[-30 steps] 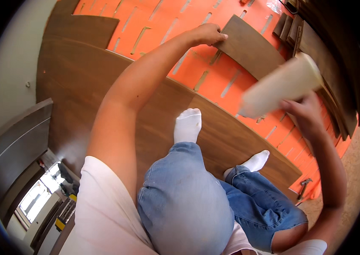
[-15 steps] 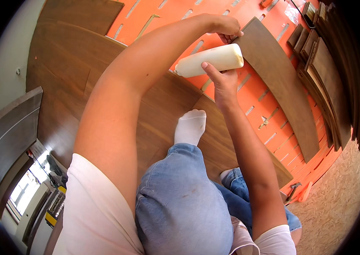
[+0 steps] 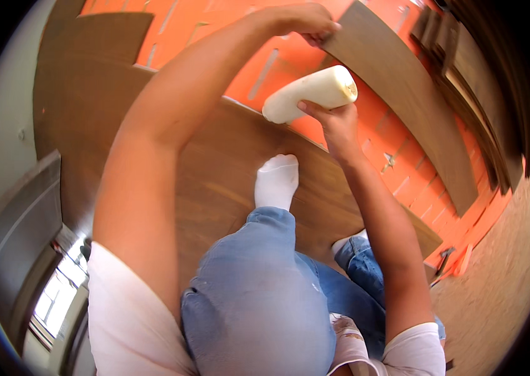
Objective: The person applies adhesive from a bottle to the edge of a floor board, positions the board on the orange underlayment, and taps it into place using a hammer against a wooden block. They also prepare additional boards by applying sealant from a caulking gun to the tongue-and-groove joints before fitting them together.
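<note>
My left hand (image 3: pixel 316 26) grips the upper left end of a loose brown plank (image 3: pixel 402 100), which lies at a slant over the orange underlay (image 3: pixel 258 75). Below it, my right hand (image 3: pixel 337 122) holds a white squeeze bottle (image 3: pixel 305 93) sideways, its base toward the right and its far end at the left, above the edge of the laid brown flooring (image 3: pixel 215 169). My socked left foot (image 3: pixel 276 182) rests on that flooring.
Stacked planks (image 3: pixel 478 125) lie at the upper right. A hammer (image 3: pixel 444 260) sits near the flooring's right edge, beside bare particle board (image 3: pixel 484 276). A pale wall (image 3: pixel 14 113) and a dark grey panel (image 3: pixel 17 232) are at the left.
My right hand has swung the bottle leftward, beneath my left hand. The loose plank's gripped end has risen in the view, and more of its length shows running down to the right.
</note>
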Demonstrator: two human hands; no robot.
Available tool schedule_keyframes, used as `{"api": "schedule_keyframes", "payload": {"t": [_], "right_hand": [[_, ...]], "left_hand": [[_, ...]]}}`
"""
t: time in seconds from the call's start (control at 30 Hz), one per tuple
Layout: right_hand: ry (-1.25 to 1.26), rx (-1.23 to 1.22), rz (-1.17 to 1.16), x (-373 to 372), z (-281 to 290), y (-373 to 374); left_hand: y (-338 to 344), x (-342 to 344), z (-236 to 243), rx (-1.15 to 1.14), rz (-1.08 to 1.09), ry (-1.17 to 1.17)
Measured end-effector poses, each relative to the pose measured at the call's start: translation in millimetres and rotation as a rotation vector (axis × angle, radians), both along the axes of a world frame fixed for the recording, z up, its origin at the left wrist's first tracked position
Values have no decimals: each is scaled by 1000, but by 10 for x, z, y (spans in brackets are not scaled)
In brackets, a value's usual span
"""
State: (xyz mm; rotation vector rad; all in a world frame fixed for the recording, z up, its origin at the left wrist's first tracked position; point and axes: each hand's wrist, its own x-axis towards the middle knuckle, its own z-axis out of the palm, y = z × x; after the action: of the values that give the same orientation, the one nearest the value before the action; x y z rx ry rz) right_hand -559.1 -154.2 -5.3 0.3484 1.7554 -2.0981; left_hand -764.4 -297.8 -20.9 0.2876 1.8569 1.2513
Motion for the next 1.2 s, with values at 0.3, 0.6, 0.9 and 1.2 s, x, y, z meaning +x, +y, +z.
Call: {"api": "schedule_keyframes", "payload": {"t": [0.3,0.6,0.9,1.2], "right_hand": [[-147,267,-98,773,197,1942],[-235,524,-228,1524,408,3675],[-352,687,-273,1949,605,4810],[-379,1467,639,1811,1026,4848]], "left_hand": [[-88,102,-68,28,50,63],[-110,142,-229,-10,144,29],[-146,146,-236,-18,197,79],[138,390,80,-35,402,166]]}}
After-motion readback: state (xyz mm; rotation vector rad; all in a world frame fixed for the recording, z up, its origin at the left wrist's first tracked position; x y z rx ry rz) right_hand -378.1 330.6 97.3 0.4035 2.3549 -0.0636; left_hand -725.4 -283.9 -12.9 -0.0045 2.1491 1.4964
